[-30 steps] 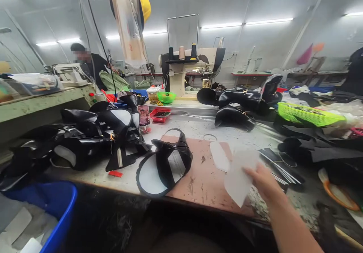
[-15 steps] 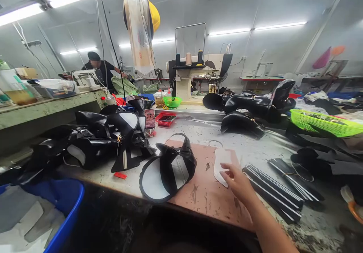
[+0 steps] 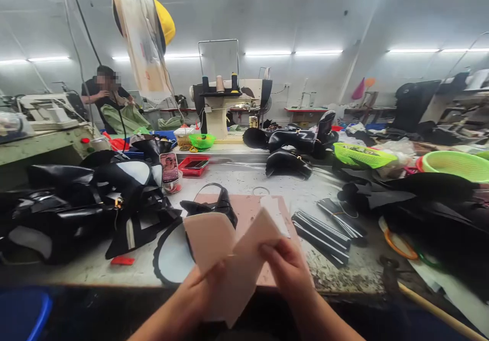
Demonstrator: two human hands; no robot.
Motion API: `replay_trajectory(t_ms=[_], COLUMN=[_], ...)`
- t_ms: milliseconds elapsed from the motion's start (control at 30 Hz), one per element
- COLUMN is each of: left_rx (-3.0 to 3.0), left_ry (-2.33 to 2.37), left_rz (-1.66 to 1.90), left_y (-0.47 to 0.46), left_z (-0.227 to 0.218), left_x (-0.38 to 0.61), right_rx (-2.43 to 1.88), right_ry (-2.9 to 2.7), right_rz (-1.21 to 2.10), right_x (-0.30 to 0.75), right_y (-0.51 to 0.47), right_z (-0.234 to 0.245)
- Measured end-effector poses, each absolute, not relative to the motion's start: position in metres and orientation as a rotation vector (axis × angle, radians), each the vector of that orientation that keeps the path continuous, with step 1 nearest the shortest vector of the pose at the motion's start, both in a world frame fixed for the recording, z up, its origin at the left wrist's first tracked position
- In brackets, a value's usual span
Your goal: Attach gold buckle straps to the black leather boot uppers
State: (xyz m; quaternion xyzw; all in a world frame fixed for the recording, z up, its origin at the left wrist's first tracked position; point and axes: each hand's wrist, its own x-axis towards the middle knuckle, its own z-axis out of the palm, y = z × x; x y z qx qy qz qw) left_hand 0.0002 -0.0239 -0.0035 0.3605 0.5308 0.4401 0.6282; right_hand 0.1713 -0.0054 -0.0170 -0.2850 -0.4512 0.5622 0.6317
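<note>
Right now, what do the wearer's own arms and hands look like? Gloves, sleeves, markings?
Both the left hand and the right hand are ungloved, with fingers uncovered. No sleeve shows on the visible left forearm or right forearm. I see no watch, wristband, cable or marking; blur may hide small details.

Two near hands [image 3: 288, 267], three spools [image 3: 219, 84] on the central machine [image 3: 218, 113], one lit phone [image 3: 169, 168] and one red tray [image 3: 194, 173] show.
</note>
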Motion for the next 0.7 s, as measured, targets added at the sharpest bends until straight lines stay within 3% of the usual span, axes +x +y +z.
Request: replay_trajectory(t_ms=[133,267,433,600,700], left_rx=[0.760,1.083,1.155,1.384,1.772], left_ry=[1.134,1.265,1.343,1.157,0.933], left_rz=[0.988,0.881,1.013,0.862,0.290], left_y=[0.012,0.069,0.118,0.053,-0.014], left_z=[0.003,-0.001,-0.013,-0.027,-0.027], left_x=[0.045,0.085,0.107,0.056,-0.003], right_rx=[-0.776,-0.955,-1.140,-1.230,-1.437], right_ry=[-0.592,-0.660,-0.656,-0.849,-1.016], right_rz=[1.005,0.853,0.811,0.841,0.782], right_x=[0.247,0.306,0.294,0.283,0.282], right_y=[-0.010,-0.017,-0.005,0.030,0.042], right_z=[-0.038,-0.045,-0.039,-0.042,-0.052])
